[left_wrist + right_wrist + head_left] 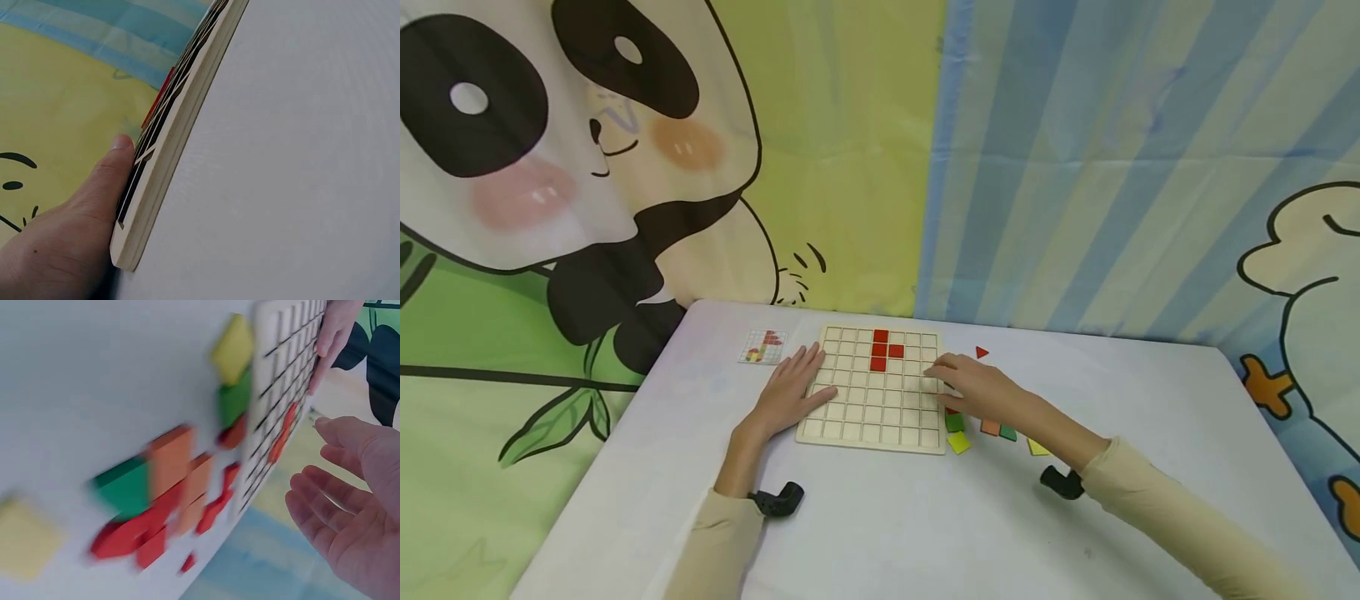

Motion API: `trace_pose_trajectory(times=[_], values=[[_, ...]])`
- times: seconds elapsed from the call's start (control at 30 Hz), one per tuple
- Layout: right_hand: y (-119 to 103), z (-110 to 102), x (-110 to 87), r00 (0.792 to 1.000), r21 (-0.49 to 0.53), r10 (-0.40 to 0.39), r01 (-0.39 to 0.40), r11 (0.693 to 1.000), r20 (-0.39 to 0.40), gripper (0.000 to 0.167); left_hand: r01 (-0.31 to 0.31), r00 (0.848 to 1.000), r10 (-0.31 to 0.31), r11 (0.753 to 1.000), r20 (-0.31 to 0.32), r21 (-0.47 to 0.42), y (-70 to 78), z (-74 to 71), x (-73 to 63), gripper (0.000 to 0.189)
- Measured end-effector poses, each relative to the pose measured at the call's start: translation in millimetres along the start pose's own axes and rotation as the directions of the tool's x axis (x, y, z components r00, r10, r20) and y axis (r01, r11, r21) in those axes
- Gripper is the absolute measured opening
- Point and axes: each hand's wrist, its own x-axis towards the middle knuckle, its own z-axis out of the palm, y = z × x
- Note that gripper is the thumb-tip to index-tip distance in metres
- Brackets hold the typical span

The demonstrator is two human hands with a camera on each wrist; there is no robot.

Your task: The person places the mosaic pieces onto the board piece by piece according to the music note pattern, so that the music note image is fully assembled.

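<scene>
A wooden grid board point(850, 408) lies on the table with several red squares point(878, 350) set in cells near its far edge. My left hand point(790, 387) rests at the board's left side, fingers extended along the edge and thumb over the grid. In the left wrist view, that thumb point(103, 181) lies against the board's rim point(169, 156). Over the board's right edge is my right hand point(973, 387). The right wrist view shows this hand point(350, 506) with thumb and fingers apart and nothing between them.
Right of the board lie loose pieces: a green tile point(128, 487), an orange tile point(170, 462), a yellow tile point(958, 442) and a small red triangle point(982, 352). A printed pattern card point(763, 347) is left of the board. A patterned curtain point(865, 150) hangs behind the table.
</scene>
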Motion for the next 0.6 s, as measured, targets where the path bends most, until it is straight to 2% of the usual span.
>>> trace_pose_trajectory(times=[0.13, 0.23, 0.47, 0.6], values=[[19.2, 1.4, -28.7, 0.996, 0.008, 0.087, -0.087, 0.996, 0.022, 0.039, 0.002, 1.000, -0.002, 1.000, 0.000, 0.001, 0.3, 0.1, 0.5, 0.085], [34.7, 5.1, -42.9, 0.991, 0.006, 0.132, -0.132, 0.991, 0.026, 0.037, 0.005, 1.000, -0.005, 1.000, -0.004, 0.007, -0.6, -1.0, 0.3, 0.085], [56.2, 6.6, -61.7, 0.967, -0.007, 0.251, -0.251, 0.968, 0.051, 0.038, 0.001, 1.000, -0.001, 1.000, 0.009, 0.001, 0.5, -3.0, 0.3, 0.085], [61.1, 6.1, -67.6, 0.963, 0.024, 0.262, -0.264, 0.964, 0.063, 0.033, -0.004, 1.000, 0.004, 1.000, 0.010, 0.000, 1.5, -1.2, 0.9, 0.084]])
